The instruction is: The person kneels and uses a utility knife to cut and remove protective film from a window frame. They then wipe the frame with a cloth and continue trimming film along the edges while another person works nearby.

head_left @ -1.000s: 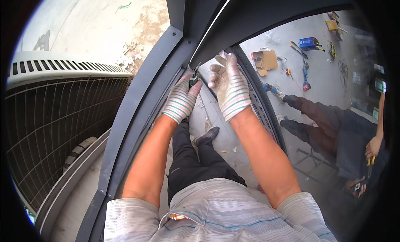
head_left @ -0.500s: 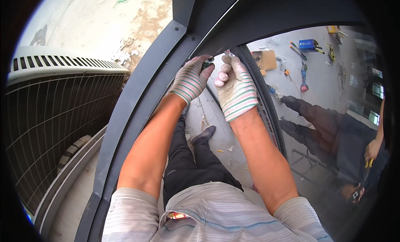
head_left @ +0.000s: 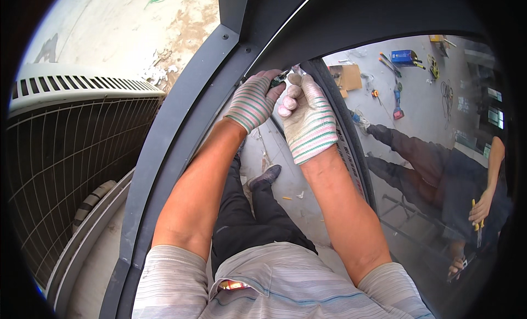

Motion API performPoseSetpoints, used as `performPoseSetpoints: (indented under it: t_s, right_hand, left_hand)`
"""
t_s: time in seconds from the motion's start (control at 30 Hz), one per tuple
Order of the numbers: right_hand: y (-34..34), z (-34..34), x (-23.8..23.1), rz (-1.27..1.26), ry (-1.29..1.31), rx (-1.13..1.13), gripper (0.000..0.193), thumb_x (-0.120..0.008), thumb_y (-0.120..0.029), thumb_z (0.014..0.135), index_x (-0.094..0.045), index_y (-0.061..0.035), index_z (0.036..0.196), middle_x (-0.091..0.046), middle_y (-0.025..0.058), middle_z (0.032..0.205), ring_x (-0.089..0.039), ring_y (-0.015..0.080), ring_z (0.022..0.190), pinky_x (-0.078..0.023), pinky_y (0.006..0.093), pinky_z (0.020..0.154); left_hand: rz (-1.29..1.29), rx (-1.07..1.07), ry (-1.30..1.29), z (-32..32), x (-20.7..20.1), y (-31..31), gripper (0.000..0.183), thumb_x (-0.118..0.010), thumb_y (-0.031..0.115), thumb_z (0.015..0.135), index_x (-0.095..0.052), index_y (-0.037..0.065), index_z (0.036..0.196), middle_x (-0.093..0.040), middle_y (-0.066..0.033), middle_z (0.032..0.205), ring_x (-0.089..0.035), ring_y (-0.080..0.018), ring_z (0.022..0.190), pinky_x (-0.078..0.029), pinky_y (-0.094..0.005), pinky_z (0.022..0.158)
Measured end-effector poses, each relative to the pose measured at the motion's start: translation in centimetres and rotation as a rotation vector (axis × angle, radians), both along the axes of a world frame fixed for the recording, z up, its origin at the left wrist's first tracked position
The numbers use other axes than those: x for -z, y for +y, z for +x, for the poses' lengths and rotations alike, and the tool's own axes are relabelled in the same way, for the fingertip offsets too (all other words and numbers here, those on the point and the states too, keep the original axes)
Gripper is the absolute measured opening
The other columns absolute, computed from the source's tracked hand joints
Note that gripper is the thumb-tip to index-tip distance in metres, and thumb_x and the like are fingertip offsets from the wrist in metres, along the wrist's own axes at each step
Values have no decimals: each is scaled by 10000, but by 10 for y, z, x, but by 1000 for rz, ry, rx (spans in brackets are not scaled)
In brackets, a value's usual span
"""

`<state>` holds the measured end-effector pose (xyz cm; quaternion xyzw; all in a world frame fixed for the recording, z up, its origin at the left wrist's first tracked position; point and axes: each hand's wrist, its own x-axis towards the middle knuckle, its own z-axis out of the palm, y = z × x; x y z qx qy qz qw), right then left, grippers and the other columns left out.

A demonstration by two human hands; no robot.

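Note:
Both my hands wear striped knit gloves and are raised to the upper corner of a dark grey metal frame (head_left: pixel 164 138). My left hand (head_left: pixel 253 101) is closed around a small dark green object (head_left: pixel 278 80), mostly hidden by thumb and fingers, its kind unclear. Right beside it, my right hand (head_left: pixel 308 111) has its fingers curled inward, pinching at a small clear, shiny piece (head_left: pixel 297 70), too small to make out. A dark upright edge strip (head_left: pixel 347 127) with printing runs just right of this hand.
Left stands a white slatted unit (head_left: pixel 82 80) with a wire grille (head_left: pixel 66 149). Beyond the glass at right, a person's hand (head_left: pixel 481 206) holds yellow-handled pliers (head_left: pixel 478 225). A cordless tool (head_left: pixel 398 102), blue box (head_left: pixel 406 57) and cardboard (head_left: pixel 349 77) lie on the floor there.
My hands stay at the frame corner, my right one slightly nearer the left. The other person's hand with the pliers has shifted in the glass. The whole view has moved slightly.

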<state>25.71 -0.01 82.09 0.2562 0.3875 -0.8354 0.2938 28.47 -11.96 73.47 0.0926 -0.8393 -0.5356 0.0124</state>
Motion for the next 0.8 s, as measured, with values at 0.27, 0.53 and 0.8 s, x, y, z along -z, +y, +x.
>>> performPoseSetpoints:
  t_s: [0.27,0.53,0.8]
  right_hand:
    - [0,0,0,-5,2,5,281,-584,-295,1005,-650,-25,965,-559,12,698,-497,104,566,-399,247,517]
    - [0,2,-1,-7,15,-2,280,-614,-303,988,-653,-27,960,-565,6,699,-496,102,582,-399,245,532]
    - [1,2,0,-12,18,3,279,-624,-302,982,-654,-26,956,-572,7,697,-495,103,586,-399,241,537]
  left_hand:
    - [-31,-5,-55,-3,2,2,361,-563,304,959,-598,54,1217,-649,-175,1114,-606,-375,1066,-480,-443,921]
    - [68,-14,-73,-4,27,9,387,-551,309,961,-577,33,1232,-637,-198,1137,-608,-386,1066,-483,-443,916]
    - [32,-22,-97,-4,18,13,409,-543,319,963,-555,29,1251,-633,-204,1166,-609,-391,1078,-485,-446,914]
